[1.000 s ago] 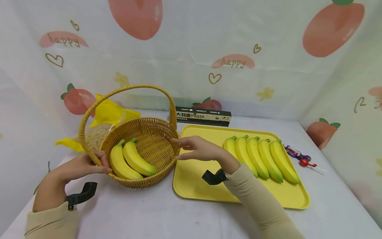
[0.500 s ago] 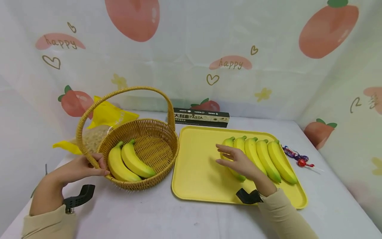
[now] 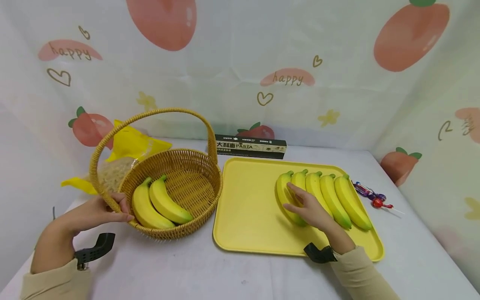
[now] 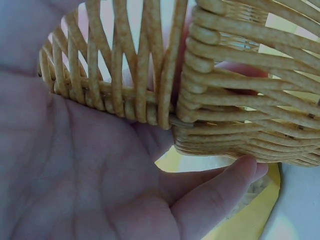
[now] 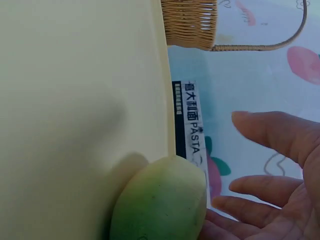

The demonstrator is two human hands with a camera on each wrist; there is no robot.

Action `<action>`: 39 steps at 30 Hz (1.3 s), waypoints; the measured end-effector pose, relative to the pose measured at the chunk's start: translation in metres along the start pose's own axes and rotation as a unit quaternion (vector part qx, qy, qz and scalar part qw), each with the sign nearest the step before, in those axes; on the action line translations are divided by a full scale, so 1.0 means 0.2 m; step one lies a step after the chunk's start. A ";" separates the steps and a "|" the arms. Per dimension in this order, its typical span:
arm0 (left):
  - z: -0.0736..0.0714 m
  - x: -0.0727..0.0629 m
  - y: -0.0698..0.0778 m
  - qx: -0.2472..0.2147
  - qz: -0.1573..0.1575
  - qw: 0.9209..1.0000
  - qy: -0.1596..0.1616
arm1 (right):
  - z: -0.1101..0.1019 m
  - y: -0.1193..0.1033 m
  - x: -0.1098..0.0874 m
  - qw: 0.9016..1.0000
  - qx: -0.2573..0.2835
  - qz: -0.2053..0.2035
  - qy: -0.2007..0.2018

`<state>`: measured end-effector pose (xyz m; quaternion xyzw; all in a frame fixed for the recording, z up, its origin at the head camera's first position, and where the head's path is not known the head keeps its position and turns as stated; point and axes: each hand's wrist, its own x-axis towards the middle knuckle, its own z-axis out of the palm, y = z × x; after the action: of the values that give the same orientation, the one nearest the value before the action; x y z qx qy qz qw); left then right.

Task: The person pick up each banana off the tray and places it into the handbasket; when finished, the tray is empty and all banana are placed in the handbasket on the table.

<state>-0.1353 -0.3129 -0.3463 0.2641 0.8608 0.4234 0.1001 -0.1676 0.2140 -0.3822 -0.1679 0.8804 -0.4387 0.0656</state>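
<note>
Fingers of the right hand (image 3: 309, 210) stood apart, thumb well off them, about the leftmost banana (image 3: 282, 189); whether they touched it could not be told. That hand had just crossed from beside the basket, so work appeared to have turned to this fruit. The left hand (image 3: 99, 212) was curled round the left side of the basket (image 3: 193, 187), as before, seemingly steadying it. Inside lay two bananas (image 3: 166, 204), unmoved. On the yellow tray (image 3: 243, 208), four more bananas (image 3: 333, 200) lined up right of the leftmost. Farther back lay the pasta box (image 3: 249, 146).
</note>
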 end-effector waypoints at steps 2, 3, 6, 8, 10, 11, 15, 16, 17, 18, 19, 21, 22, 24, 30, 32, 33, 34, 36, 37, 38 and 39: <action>0.00 -0.01 0.00 -0.004 -0.004 1.000 -0.006 | 0.01 0.01 -0.01 1.000 -0.010 0.001 -0.009; 0.01 -0.01 0.00 -0.006 -0.005 1.000 -0.009 | 0.01 0.01 -0.01 1.000 -0.016 0.001 -0.011; 0.00 0.00 0.00 -0.005 -0.004 1.000 -0.007 | 0.02 0.02 -0.01 0.999 -0.031 -0.011 -0.008; 0.00 -0.01 0.00 -0.004 -0.009 1.000 -0.003 | 0.03 0.01 -0.01 0.999 -0.036 -0.021 -0.007; 0.00 -0.01 0.00 -0.003 -0.018 1.000 -0.004 | 0.04 0.01 0.00 0.999 -0.041 -0.028 -0.012; 0.00 -0.01 0.00 -0.003 -0.023 1.000 -0.006 | 0.04 0.01 0.00 0.999 -0.042 -0.030 -0.017; 0.00 -0.02 -0.01 -0.005 -0.029 0.999 -0.011 | 0.05 0.00 0.00 0.997 -0.054 -0.038 -0.028; 0.00 -0.02 -0.01 -0.004 -0.028 1.000 -0.010 | 0.06 0.00 0.00 0.997 -0.057 -0.039 -0.025; 0.00 -0.01 0.00 -0.003 -0.027 1.000 -0.010 | 0.06 0.00 0.00 0.997 -0.059 -0.042 -0.023; -0.01 -0.01 0.00 -0.001 -0.027 1.000 -0.008 | 0.06 0.00 0.00 0.997 -0.065 -0.042 -0.022; -0.01 -0.01 0.00 0.000 -0.026 1.000 -0.009 | 0.06 0.00 -0.01 0.996 -0.072 -0.043 -0.024; -0.01 0.00 0.01 0.002 -0.026 1.000 -0.013 | 0.06 0.01 -0.01 0.995 -0.086 -0.042 -0.028; -0.01 0.00 0.01 0.004 -0.029 0.999 -0.013 | 0.06 0.01 -0.01 0.994 -0.094 -0.040 -0.030; -0.01 0.01 0.02 0.008 -0.028 1.000 -0.011 | 0.06 0.02 -0.01 0.993 -0.105 -0.038 -0.033; -0.01 -0.01 0.02 0.006 -0.028 1.000 -0.008 | 0.09 0.04 0.00 0.991 -0.113 -0.047 -0.054; -0.01 -0.01 0.02 0.005 -0.025 1.000 -0.005 | 0.09 0.05 0.00 0.990 -0.115 -0.056 -0.058; -0.01 0.00 0.02 0.005 -0.022 1.000 -0.004 | 0.09 0.04 0.00 0.990 -0.115 -0.059 -0.057; -0.01 0.00 0.03 0.005 -0.022 1.000 -0.001 | 0.09 0.04 0.00 0.990 -0.115 -0.062 -0.054; -0.01 0.00 0.03 0.006 -0.025 1.000 0.003 | 0.09 0.03 0.00 0.990 -0.113 -0.064 -0.049; -0.01 0.00 0.03 0.007 -0.028 1.000 0.005 | 0.08 0.03 0.00 0.990 -0.114 -0.065 -0.047; -0.01 0.00 0.03 0.008 -0.030 0.999 0.005 | 0.08 0.03 0.00 0.990 -0.115 -0.064 -0.047; -0.01 0.00 0.02 0.009 -0.033 0.999 0.005 | 0.08 0.02 0.00 0.990 -0.117 -0.066 -0.047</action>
<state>-0.1347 -0.3119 -0.3411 0.2347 0.8732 0.4133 0.1075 -0.1643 0.2045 -0.3951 -0.2524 0.9087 -0.3275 0.0579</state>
